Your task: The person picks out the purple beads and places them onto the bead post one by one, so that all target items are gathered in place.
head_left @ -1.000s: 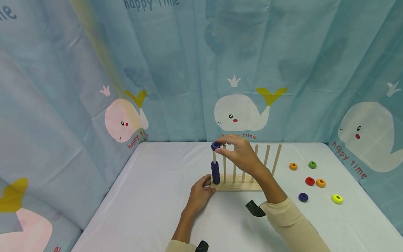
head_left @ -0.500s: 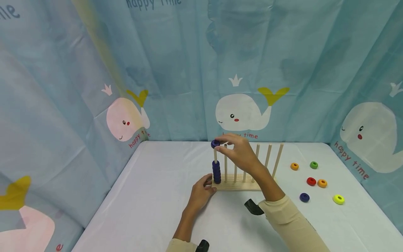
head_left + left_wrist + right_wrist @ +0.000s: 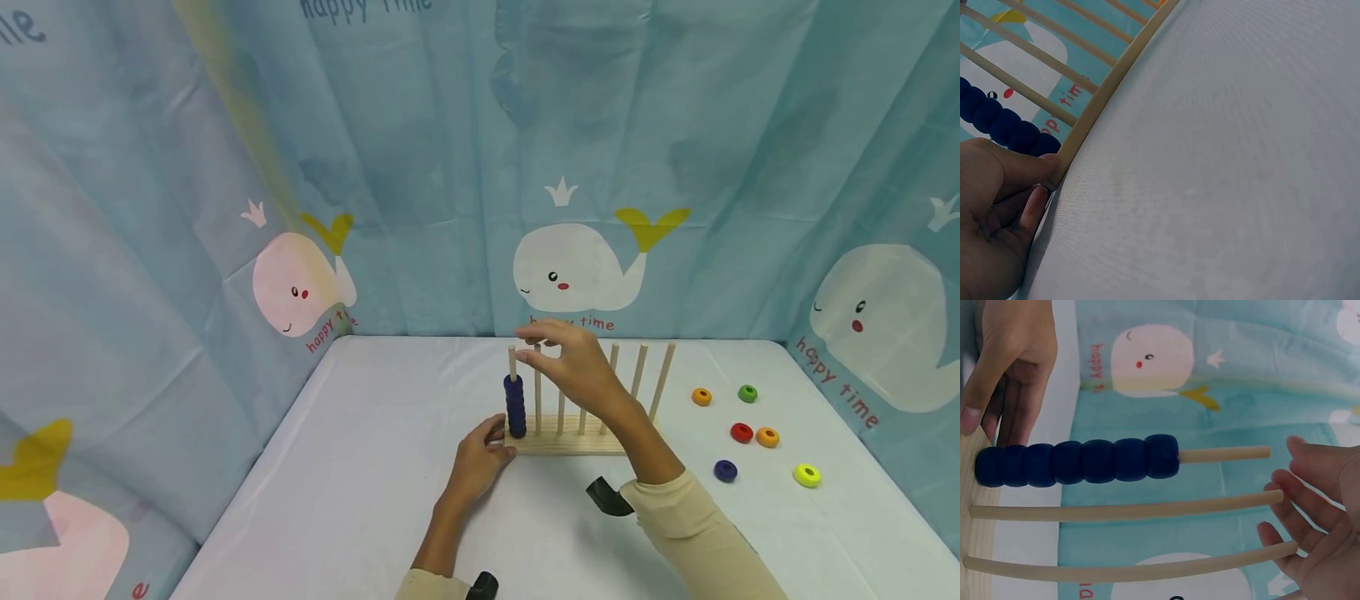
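A wooden peg stand (image 3: 570, 447) with several upright pegs stands on the white table. On its leftmost peg sits a stack of dark blue beads (image 3: 515, 408), with the peg's bare tip (image 3: 1229, 454) above it. My left hand (image 3: 476, 462) pinches the left end of the base, thumb on the front edge, as the left wrist view shows up close. Level with the peg tops, my right hand (image 3: 573, 362) is just right of the leftmost peg. Its fingers (image 3: 1297, 487) are spread and hold nothing; they hide parts of the neighbouring pegs.
Loose beads lie on the table to the right: two orange ones (image 3: 701, 397), a green (image 3: 747, 393), a red (image 3: 742, 432), a dark blue (image 3: 725, 471) and a yellow bead (image 3: 807, 476). Behind the table hangs a blue curtain (image 3: 420, 250) with whale prints.
My right hand has let go of a blue bead at the top of the leftmost peg. That bead has dropped onto the stack, now taller. My left hand has stayed on the base.
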A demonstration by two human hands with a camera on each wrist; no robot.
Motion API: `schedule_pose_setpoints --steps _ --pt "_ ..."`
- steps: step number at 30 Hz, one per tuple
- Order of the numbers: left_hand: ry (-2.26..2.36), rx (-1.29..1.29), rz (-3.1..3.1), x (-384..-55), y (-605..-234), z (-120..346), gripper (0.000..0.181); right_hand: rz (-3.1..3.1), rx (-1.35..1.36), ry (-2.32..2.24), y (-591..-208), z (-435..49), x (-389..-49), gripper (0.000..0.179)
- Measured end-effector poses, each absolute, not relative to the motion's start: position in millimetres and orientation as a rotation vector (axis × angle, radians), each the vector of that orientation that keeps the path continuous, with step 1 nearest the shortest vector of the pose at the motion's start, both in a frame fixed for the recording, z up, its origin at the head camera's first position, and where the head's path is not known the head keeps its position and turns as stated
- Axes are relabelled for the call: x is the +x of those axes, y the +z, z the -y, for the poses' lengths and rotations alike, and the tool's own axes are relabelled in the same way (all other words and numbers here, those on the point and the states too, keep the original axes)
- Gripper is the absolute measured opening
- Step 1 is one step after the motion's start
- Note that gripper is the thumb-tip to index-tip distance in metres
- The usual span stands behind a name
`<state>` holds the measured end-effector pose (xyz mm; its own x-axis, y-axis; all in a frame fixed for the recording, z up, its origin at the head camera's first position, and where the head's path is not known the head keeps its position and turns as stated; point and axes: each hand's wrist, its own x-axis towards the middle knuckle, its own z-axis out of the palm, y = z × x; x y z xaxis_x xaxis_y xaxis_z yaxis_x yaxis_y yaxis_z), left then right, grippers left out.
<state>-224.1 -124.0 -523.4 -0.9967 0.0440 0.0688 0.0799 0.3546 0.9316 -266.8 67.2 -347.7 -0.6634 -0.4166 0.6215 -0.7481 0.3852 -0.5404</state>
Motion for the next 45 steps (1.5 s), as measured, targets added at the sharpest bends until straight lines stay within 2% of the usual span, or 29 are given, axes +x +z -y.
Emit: schedule_pose_setpoints --steps 25,45 --pt "-1.717 -0.128 2.546 -225 -527 124 0.058 2.119 0.88 1.175 -343 -116 -245 0.029" --pt "-1.721 -0.13 2.53 -225 -529 123 0.057 2.177 0.747 1.123 -366 -172 -230 0.03"
